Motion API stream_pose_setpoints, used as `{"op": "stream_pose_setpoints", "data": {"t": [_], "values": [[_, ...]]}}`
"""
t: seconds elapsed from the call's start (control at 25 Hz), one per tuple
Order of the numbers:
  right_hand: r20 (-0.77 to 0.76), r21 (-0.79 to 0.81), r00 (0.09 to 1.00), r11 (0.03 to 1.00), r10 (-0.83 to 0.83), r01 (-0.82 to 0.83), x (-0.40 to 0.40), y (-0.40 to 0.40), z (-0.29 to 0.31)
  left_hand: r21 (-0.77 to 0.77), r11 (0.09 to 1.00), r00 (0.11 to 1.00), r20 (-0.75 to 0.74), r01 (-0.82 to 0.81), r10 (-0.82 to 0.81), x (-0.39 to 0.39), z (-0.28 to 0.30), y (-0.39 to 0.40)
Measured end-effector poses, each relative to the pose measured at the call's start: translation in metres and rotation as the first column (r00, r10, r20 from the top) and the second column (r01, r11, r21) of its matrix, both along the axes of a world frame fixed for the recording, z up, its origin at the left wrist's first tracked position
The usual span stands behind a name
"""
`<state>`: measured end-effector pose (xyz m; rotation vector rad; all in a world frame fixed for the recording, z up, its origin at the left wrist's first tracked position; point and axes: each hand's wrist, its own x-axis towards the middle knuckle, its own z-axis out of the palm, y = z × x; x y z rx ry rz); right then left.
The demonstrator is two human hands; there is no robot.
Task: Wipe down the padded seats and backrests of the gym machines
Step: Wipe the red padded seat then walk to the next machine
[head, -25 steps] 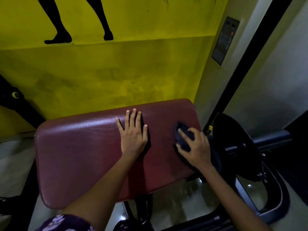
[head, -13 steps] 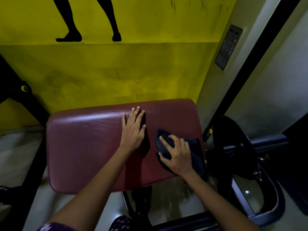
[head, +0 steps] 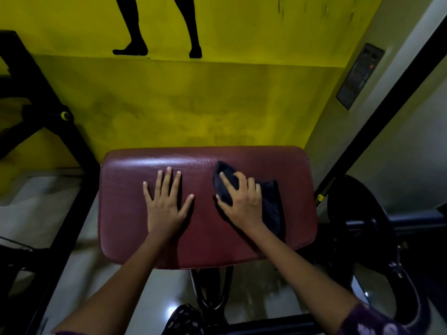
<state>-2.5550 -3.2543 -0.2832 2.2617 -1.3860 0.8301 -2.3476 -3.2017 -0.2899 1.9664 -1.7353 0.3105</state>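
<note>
Mid-wipe on one maroon padded seat (head: 208,213) below the yellow wall (head: 193,105). Left hand (head: 167,201) flat, fingers spread, bracing the pad and holding nothing. Right hand (head: 242,201) pressing a dark cloth (head: 271,204) onto the pad's right half, fingers loosely bent over it. Probably left: the left half and edges. No backrests or other machines' pads visible.
</note>
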Motion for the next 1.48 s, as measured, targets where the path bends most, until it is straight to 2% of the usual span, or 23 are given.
{"op": "stream_pose_setpoints", "data": {"t": [0.08,0.16,0.24,0.32,0.4,0.48,0.56,0.64,0.68,0.76,0.84,0.88,0.92,0.96,1.04,1.12,1.2,1.24,1.28,1.36,1.4,1.44,1.48], "values": [[-0.095,-0.031,0.976,0.98,0.195,-0.199,-0.02,0.012,-0.013,-0.006,1.0,1.0,-0.001,0.004,-0.004,-0.001,0.0,0.001],[-0.283,-0.035,0.874,0.907,0.394,-0.42,-0.048,0.005,-0.011,-0.012,1.0,1.0,-0.017,0.012,-0.012,0.002,-0.002,0.002],[-0.428,-0.001,0.766,0.847,0.48,-0.531,-0.066,-0.018,0.003,-0.029,0.999,0.999,-0.035,0.016,-0.017,0.002,-0.003,0.003],[-0.374,-0.02,0.829,0.89,0.416,-0.456,-0.059,-0.039,0.018,-0.047,0.999,0.999,-0.046,0.019,-0.022,0.0,-0.002,0.003],[-0.107,-0.056,0.984,0.987,0.142,-0.149,-0.025,-0.045,0.029,-0.06,0.998,0.998,-0.06,0.029,-0.033,0.002,-0.002,0.001],[0.05,0.006,0.988,0.989,-0.148,0.148,0.02,-0.031,0.029,-0.076,0.996,0.994,-0.089,0.05,-0.057,0.006,-0.002,0.001],[0.02,0.054,0.985,0.984,-0.173,0.171,0.047,-0.008,0.018,-0.123,0.989,0.978,-0.181,0.084,-0.106,0.007,-0.002,0.003],[-0.091,0.026,0.995,0.999,0.049,-0.047,0.041,0.013,0.002,-0.159,0.983,0.946,-0.296,0.088,-0.133,0.013,-0.002,0.01],[-0.177,-0.006,0.962,0.978,0.206,-0.21,0.029,0.015,-0.003,-0.168,0.983,0.939,-0.32,0.07,-0.121,0.017,-0.004,0.015],[-0.404,0.001,0.79,0.864,0.461,-0.504,0.002,-0.001,0.001,-0.174,0.985,0.952,-0.303,-0.007,-0.047,0.032,-0.009,0.03],[-0.611,0.071,0.567,0.752,0.552,-0.655,-0.012,-0.032,0.02,-0.16,0.982,0.968,-0.245,-0.095,0.054,0.053,-0.016,0.044],[-0.647,0.079,0.533,0.743,0.545,-0.665,-0.012,-0.046,0.031,-0.147,0.981,0.973,-0.209,-0.126,0.094,0.062,-0.019,0.05],[-0.623,0.059,0.581,0.772,0.524,-0.633,-0.008,-0.055,0.038,-0.134,0.981,0.978,-0.172,-0.14,0.116,0.068,-0.022,0.054],[-0.523,0.019,0.704,0.832,0.48,-0.554,0.003,-0.059,0.042,-0.122,0.983,0.982,-0.14,-0.14,0.123,0.071,-0.025,0.056],[-0.159,-0.011,0.957,0.969,0.241,-0.246,0.038,-0.045,0.042,-0.116,0.983,0.984,-0.121,-0.141,0.127,0.07,-0.028,0.058],[0.012,0.06,1.0,0.998,0.005,-0.006,0.081,-0.019,0.031,-0.111,0.983,0.982,-0.137,-0.143,0.127,0.07,-0.028,0.058],[-0.057,0.074,0.995,0.994,0.083,-0.078,0.098,-0.002,0.024,-0.121,0.983,0.983,-0.139,-0.138,0.121,0.071,-0.029,0.059],[-0.16,0.021,0.959,0.972,0.232,-0.232,0.095,-0.001,0.02,-0.135,0.981,0.984,-0.134,-0.136,0.118,0.071,-0.03,0.059],[-0.292,-0.016,0.868,0.905,0.403,-0.425,0.087,-0.006,0.02,-0.148,0.98,0.985,-0.131,-0.131,0.112,0.072,-0.03,0.059],[-0.493,0.049,0.613,0.724,0.617,-0.688,0.065,-0.032,0.033,-0.172,0.978,0.987,-0.132,-0.114,0.092,0.071,-0.03,0.059],[-0.557,0.093,0.518,0.668,0.649,-0.738,0.058,-0.047,0.04,-0.184,0.977,0.988,-0.125,-0.109,0.087,0.07,-0.03,0.058],[-0.59,0.104,0.488,0.66,0.643,-0.744,0.056,-0.06,0.049,-0.194,0.975,0.989,-0.119,-0.111,0.089,0.07,-0.03,0.058],[-0.579,0.084,0.535,0.698,0.615,-0.712,0.057,-0.068,0.056,-0.202,0.973,0.989,-0.117,-0.112,0.09,0.07,-0.03,0.058]]}}
